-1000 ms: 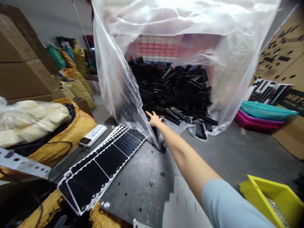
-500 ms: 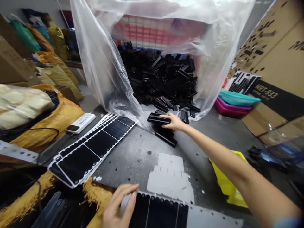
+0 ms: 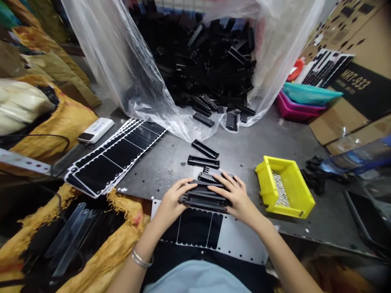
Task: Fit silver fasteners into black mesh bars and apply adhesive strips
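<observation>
One left hand (image 3: 175,200), one right hand (image 3: 241,200), and between them several black pieces (image 3: 204,197), too overlapped to count exactly.
Ahead of the fingers lie two loose black frames (image 3: 203,165) and one perforated piece (image 3: 207,176); the person wears one bracelet (image 3: 141,259) and has one partly covered sheet (image 3: 194,228) in front, while the fanned sheets (image 3: 114,156) at left number several, their edges too close to count. One clear bag (image 3: 113,61) contains dozens of dark parts (image 3: 207,73), one yellow bin (image 3: 285,209) many tiny metal bits (image 3: 279,187); there is one white device (image 3: 96,129).
</observation>
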`<state>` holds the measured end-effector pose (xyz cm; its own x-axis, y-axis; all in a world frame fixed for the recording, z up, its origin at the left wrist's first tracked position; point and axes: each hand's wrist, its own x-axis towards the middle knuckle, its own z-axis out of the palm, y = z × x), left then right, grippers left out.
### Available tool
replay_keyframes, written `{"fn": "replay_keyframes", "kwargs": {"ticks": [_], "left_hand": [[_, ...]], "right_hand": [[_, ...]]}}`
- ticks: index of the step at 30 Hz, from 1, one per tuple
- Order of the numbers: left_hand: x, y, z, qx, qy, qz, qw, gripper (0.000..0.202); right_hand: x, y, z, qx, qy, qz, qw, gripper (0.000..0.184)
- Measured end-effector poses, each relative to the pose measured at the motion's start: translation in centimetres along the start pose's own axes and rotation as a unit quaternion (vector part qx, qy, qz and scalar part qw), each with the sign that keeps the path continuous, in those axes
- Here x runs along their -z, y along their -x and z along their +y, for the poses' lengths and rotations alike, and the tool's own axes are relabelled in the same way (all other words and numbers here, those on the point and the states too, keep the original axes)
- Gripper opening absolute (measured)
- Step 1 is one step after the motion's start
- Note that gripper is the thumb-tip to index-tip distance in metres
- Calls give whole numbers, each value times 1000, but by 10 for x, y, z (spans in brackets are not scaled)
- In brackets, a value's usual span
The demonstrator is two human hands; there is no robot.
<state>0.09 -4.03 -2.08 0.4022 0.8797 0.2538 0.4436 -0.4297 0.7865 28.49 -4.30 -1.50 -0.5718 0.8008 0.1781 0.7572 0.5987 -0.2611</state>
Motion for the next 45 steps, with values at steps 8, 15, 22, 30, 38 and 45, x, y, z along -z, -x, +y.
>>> {"fn": "replay_keyframes", "kwargs": {"ticks": [8, 15, 22, 30, 38, 45], "left_hand": [[0, -28, 2, 49, -35, 29, 998, 54], [-1, -10, 16, 30, -35, 85, 995, 32], [28, -6, 30, 80, -56, -42, 994, 60], [23, -44, 12, 162, 38, 4, 986, 43], [16, -59, -4, 220, 169, -14, 961, 34], [13, -59, -4, 239, 205, 15, 949, 31]], "right_hand": [[17, -10, 17, -38, 20, 24, 999, 74], [29, 27, 0, -23, -26, 130, 991, 59], [30, 38, -4, -36, -95, 62, 993, 56], [23, 36, -3, -108, -128, 99, 981, 35], [24, 9, 24, -126, -222, 87, 963, 20], [68, 22, 27, -181, -299, 100, 932, 20]]}}
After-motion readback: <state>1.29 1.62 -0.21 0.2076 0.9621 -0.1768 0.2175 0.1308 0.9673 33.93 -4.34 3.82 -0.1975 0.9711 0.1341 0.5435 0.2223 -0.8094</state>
